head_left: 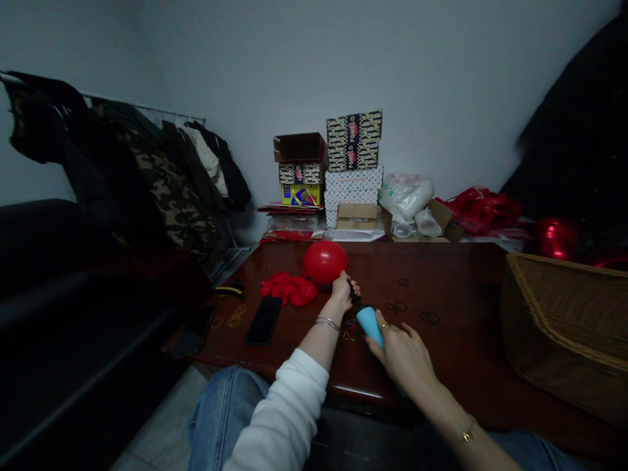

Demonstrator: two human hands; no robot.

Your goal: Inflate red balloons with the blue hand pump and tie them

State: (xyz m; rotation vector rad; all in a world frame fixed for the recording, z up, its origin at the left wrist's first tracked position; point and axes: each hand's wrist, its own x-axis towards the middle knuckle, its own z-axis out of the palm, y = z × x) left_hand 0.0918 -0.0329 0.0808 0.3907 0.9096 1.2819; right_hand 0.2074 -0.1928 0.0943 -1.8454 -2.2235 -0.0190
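A red balloon (325, 263), round and partly inflated, is just beyond my left hand (342, 289). The fingers of that hand are closed round the balloon's neck, where it meets the black nozzle end (354, 297) of a hand pump. Gripped in my right hand (406, 358) is the pump's light-blue body (370, 326), tilted with its nozzle towards the balloon. Left of the inflated balloon lies a heap of flat red balloons (289, 289). Small coloured bands (349, 335) lie under the pump; the exact point where neck and nozzle join is hidden by my fingers.
A black phone (263, 320) and tan elastic bands (236, 316) lie on the brown table (456, 373) at left, dark bands (396, 307) at right. A wicker basket (564, 314) stands at the right edge. Stacked boxes (353, 190) and bagged goods (407, 196) line the wall.
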